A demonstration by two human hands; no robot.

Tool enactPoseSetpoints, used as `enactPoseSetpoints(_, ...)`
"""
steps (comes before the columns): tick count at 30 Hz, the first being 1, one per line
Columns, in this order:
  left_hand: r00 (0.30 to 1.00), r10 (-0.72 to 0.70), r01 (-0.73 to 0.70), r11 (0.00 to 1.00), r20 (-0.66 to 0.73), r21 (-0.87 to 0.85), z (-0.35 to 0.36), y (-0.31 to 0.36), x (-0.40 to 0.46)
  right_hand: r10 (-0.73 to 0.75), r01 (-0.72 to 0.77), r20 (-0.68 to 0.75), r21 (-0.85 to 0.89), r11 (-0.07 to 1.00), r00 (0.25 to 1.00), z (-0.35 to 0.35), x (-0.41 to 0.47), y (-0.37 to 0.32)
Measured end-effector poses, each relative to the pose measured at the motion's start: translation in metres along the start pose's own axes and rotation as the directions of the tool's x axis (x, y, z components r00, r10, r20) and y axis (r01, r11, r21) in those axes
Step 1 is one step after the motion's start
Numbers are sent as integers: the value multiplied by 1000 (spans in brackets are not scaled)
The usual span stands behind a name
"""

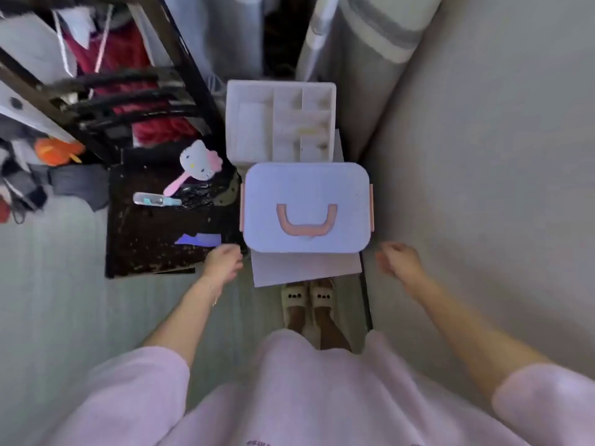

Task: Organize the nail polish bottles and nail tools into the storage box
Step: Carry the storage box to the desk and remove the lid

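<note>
Closed storage box, seemingly empty hands beside

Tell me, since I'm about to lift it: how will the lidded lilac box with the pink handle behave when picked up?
The lilac plastic storage box looks rigid, so it should not flex. Its pink handle lies flat on the lid and likely needs raising first. Its contents are hidden, so weight is uncertain; pink side clips probably keep the lid on.

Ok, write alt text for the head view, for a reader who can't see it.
A person looks down at a closed lilac storage box with a pink handle, an empty left hand and right hand on either side of it. Behind it sits a white divided tray; to its left, a cat-shaped hand mirror lies on a dark table.
</note>
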State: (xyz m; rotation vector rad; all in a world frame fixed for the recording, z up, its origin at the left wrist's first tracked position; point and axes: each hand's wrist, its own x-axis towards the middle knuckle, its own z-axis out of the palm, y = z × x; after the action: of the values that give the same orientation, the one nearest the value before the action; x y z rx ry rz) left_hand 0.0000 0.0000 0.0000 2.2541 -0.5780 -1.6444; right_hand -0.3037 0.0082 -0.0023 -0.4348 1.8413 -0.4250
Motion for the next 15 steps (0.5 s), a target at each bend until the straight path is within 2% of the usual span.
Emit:
enactPoseSetpoints(3,992,114,-106,987,-60,121,11,25,39,-136,130,-50,-103,986,989,13,31,-23)
enactPoseSetpoints(5,987,153,-144,974,-45,172,20,37,61,-168,160,-37,-152,975,985,21,50,-34)
enactPoseSetpoints(10,976,217,-211,966,-21,147,29,47,88,-166,164,-3,-135,977,986,34,74,-38)
enactPoseSetpoints(15,979,198,-185,960,-43,208,22,40,83,-113,110,-15,-107,988,994,33,66,-35)
